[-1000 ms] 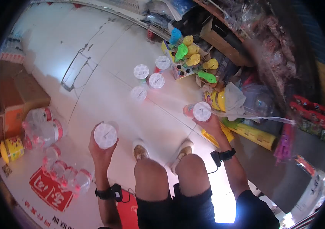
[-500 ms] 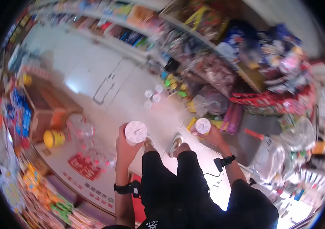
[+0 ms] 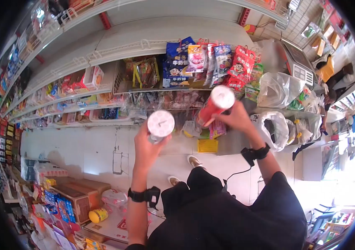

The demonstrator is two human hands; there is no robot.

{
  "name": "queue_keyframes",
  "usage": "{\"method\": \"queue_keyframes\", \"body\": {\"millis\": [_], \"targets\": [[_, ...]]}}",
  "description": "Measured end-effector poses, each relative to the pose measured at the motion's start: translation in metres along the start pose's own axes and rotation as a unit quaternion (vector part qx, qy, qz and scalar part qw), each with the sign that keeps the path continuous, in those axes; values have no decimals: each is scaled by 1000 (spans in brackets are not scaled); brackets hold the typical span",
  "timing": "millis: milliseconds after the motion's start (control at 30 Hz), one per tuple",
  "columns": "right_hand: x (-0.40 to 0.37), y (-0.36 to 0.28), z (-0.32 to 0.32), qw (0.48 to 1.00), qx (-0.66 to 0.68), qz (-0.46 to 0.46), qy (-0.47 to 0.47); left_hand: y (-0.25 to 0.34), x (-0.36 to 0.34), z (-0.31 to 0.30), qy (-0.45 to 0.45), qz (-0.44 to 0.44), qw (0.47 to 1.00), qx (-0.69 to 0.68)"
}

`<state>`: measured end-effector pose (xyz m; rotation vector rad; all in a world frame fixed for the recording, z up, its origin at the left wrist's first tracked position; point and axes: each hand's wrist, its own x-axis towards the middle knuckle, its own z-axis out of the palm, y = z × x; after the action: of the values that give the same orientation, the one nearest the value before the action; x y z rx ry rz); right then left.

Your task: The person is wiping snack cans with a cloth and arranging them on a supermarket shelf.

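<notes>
My left hand [image 3: 146, 148] is wrapped round a jar with a round white lid [image 3: 161, 123], held up in front of me. Its lid faces the camera, and most of the body below is hidden. In my right hand [image 3: 236, 117] is a red canister with a white lid [image 3: 213, 109], tilted so that part of its red side shows. The two containers are apart, with the shelves behind them. Snack bags [image 3: 180, 62] hang beyond the canister, and a red snack bag [image 3: 241, 64] hangs close above my right hand.
Long white shelves [image 3: 123, 43] full of packets run across the far side. A clear plastic bag [image 3: 279, 89] and a white bag-lined bin [image 3: 275, 129] stand right. Lower left are a cardboard box [image 3: 75, 198] and a yellow jar [image 3: 98, 215]. A person [image 3: 336, 81] is at far right.
The view has swung from the floor up to the shelves. Both hands have risen with their containers, and the right one's red side now shows. The grips look the same.
</notes>
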<state>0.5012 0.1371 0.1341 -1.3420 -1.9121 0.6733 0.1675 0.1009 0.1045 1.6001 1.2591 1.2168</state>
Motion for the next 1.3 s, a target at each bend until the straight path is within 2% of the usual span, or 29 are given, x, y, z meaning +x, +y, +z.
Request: {"method": "queue_keyframes", "body": {"millis": [67,133,167,200,267,333,367,433,467,500,533,600,667,733,767,833,900,933,1000,1233,1300], "targets": [[15,6,-40,997,26,16,66,29,42,16,-17,18,1000,-6],[32,4,-74,965,176,59,183,54,86,37,-34,156,987,20],[44,13,-95,961,188,38,201,73,108,49,-46,190,980,44],[56,23,-119,961,188,75,189,87,131,63,-57,222,971,67],[88,39,-152,948,213,76,226,102,181,94,-78,220,971,56],[121,59,-182,956,174,33,232,117,229,122,-74,255,961,81],[138,71,-192,957,153,22,247,123,247,135,-77,256,960,86],[170,86,-209,955,151,18,255,137,280,158,-70,324,934,131],[181,92,-214,956,144,18,257,141,293,169,-75,323,934,134],[191,97,-214,945,200,21,260,144,302,177,-72,339,929,128],[199,99,-216,945,202,23,257,149,311,184,-66,356,924,122],[215,102,-218,937,269,1,223,157,325,194,-80,336,930,124],[231,115,-220,937,271,15,219,160,335,200,-101,376,912,129],[245,124,-224,964,175,6,202,154,347,204,-108,371,913,135],[256,135,-224,963,178,6,202,148,355,205,-101,376,909,146],[276,156,-221,980,-10,-32,198,134,369,209,-96,379,907,158],[283,152,-217,977,-52,-36,202,117,387,213,-118,310,939,92],[287,147,-214,974,-95,-42,203,112,393,214,-119,309,939,89],[287,129,-215,980,-89,-24,175,104,407,218,-78,258,961,60],[294,138,-211,990,-53,-34,123,89,437,231,-37,242,968,51],[295,136,-211,992,-42,-32,113,92,438,229,-50,231,970,59]]}}
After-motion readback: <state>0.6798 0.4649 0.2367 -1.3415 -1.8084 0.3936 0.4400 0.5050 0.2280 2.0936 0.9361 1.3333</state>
